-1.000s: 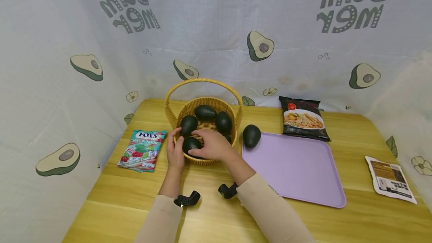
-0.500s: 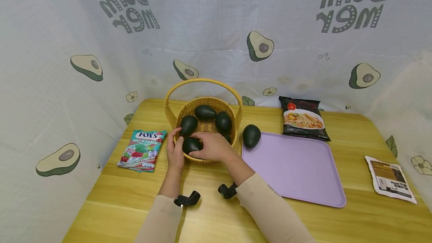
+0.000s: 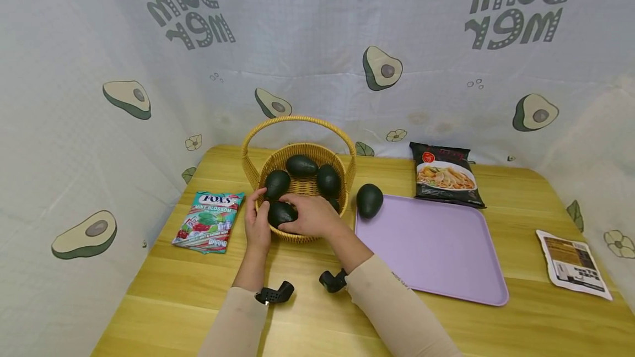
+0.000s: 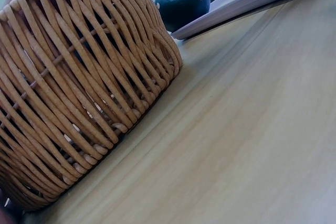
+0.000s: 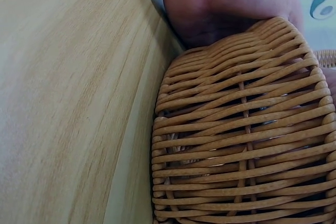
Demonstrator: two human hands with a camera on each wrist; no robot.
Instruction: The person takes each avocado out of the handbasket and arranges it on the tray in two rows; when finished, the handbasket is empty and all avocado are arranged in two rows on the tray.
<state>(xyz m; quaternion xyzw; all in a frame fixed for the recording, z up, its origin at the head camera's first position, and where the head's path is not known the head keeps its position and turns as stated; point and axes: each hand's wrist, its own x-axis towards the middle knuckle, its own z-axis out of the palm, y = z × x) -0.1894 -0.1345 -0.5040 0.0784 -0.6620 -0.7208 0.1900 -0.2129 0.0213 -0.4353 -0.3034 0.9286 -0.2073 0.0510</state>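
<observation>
In the head view, a yellow wicker basket (image 3: 305,150) with a tall arched handle stands on the wooden table. Several dark green avocados lie in it, among them one at the back (image 3: 301,166). My left hand (image 3: 258,227) grips the basket's near left rim, thumb and fingers bent over it. Inside the near part, my right hand (image 3: 316,215) holds an avocado (image 3: 281,214) between thumb and fingers; the palm side is hidden. The left wrist view shows the basket's woven wall (image 4: 79,72) close up; the right wrist view shows its other side (image 5: 241,129).
Right of the basket, another avocado (image 3: 369,201) lies by the far left corner of a lilac tray (image 3: 431,247). Behind the tray is a black noodle packet (image 3: 446,175). A candy bag (image 3: 210,222) lies left; a white-edged pouch (image 3: 574,264) lies far right.
Both hands stay at the basket. The right hand's fingers and thumb have shifted very slightly on the near avocado; everything else stands where it was.
</observation>
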